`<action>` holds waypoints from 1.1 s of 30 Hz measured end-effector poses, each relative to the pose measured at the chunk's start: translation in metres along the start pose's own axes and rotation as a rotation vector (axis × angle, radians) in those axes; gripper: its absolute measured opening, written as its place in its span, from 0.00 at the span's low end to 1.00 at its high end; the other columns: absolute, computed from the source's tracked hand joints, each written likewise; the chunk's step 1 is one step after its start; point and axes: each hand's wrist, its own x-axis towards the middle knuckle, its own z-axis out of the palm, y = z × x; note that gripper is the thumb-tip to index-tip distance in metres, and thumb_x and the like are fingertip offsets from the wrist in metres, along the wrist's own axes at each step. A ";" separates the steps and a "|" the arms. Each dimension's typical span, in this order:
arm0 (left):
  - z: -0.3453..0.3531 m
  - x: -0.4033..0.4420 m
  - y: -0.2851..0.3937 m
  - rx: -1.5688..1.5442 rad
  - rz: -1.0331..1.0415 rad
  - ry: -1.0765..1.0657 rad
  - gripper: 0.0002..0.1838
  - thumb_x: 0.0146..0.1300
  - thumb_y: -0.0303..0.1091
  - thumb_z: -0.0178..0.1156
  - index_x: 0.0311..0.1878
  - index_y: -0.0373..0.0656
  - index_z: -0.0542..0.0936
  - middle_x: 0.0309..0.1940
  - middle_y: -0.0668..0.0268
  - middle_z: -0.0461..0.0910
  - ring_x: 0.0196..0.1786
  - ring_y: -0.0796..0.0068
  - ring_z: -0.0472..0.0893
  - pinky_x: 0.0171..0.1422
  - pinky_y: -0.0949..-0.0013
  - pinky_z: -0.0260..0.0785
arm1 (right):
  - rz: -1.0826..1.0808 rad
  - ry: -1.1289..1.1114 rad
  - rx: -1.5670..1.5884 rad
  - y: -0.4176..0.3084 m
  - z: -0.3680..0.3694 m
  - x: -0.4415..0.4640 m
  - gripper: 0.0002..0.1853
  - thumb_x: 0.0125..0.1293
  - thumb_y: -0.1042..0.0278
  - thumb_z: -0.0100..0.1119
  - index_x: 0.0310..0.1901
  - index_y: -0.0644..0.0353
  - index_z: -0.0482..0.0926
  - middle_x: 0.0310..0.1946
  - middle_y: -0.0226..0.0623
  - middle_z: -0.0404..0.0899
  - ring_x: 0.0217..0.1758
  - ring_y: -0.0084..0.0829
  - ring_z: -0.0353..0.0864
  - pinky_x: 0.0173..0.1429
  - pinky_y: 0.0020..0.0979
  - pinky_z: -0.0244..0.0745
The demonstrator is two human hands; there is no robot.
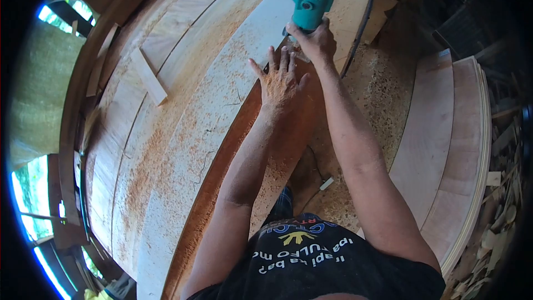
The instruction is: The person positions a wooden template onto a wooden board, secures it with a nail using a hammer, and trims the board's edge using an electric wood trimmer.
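Edge routing appears in hand: the right hand (pixel 315 43) grips the green trim router (pixel 311 3) at the reddish-brown board's (pixel 302 116) far end, the left hand (pixel 279 85) (fingers spread) lies flat, and further feed likely requires steady pressure.

Right hand (pixel 315 45) has a green power tool (pixel 310 4) gripped at the far end of the reddish-brown board (pixel 297 119), dusty left hand (pixel 279 85) spread out on that board. Loads of sawdust (pixel 145 169) left of it, curved wood panel (pixel 430 119) off to its right.
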 end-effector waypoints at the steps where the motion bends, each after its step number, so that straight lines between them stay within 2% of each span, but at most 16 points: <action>1: -0.001 0.000 0.001 -0.014 -0.008 -0.008 0.41 0.69 0.64 0.50 0.75 0.42 0.66 0.78 0.60 0.59 0.83 0.49 0.47 0.70 0.12 0.22 | -0.005 0.003 0.014 0.002 0.001 0.000 0.48 0.46 0.28 0.73 0.57 0.63 0.71 0.46 0.48 0.84 0.50 0.50 0.85 0.55 0.49 0.78; 5: 0.002 0.004 0.002 -0.033 -0.012 0.010 0.41 0.69 0.64 0.49 0.75 0.43 0.65 0.78 0.61 0.61 0.83 0.48 0.47 0.70 0.12 0.22 | 0.020 -0.004 -0.041 0.004 0.000 0.006 0.50 0.46 0.31 0.73 0.62 0.61 0.68 0.49 0.47 0.84 0.51 0.49 0.86 0.57 0.51 0.79; 6: -0.004 0.006 0.004 -0.021 -0.032 -0.055 0.39 0.72 0.64 0.46 0.77 0.47 0.63 0.79 0.63 0.57 0.83 0.50 0.45 0.70 0.12 0.21 | -0.005 0.006 -0.016 0.005 0.000 0.008 0.49 0.46 0.31 0.73 0.60 0.62 0.69 0.48 0.47 0.84 0.50 0.49 0.86 0.56 0.51 0.79; 10: 0.002 0.012 0.005 0.023 -0.044 -0.047 0.39 0.72 0.64 0.46 0.76 0.48 0.65 0.80 0.65 0.57 0.83 0.51 0.45 0.69 0.11 0.21 | -0.053 0.015 0.025 0.015 0.004 0.019 0.47 0.47 0.31 0.74 0.56 0.65 0.70 0.45 0.47 0.84 0.49 0.48 0.86 0.56 0.51 0.78; 25: 0.010 0.032 0.008 -0.050 -0.039 0.013 0.37 0.72 0.62 0.46 0.75 0.46 0.67 0.78 0.63 0.60 0.83 0.47 0.47 0.69 0.10 0.23 | -0.094 -0.003 0.074 0.020 0.000 0.038 0.46 0.50 0.34 0.74 0.57 0.66 0.69 0.45 0.47 0.83 0.51 0.47 0.85 0.58 0.51 0.78; 33: 0.008 0.041 0.013 -0.015 -0.062 -0.079 0.37 0.72 0.63 0.47 0.75 0.47 0.67 0.79 0.65 0.58 0.83 0.49 0.45 0.68 0.09 0.24 | -0.067 -0.022 0.038 0.026 0.001 0.047 0.47 0.51 0.32 0.72 0.58 0.66 0.67 0.45 0.47 0.83 0.50 0.47 0.85 0.58 0.51 0.79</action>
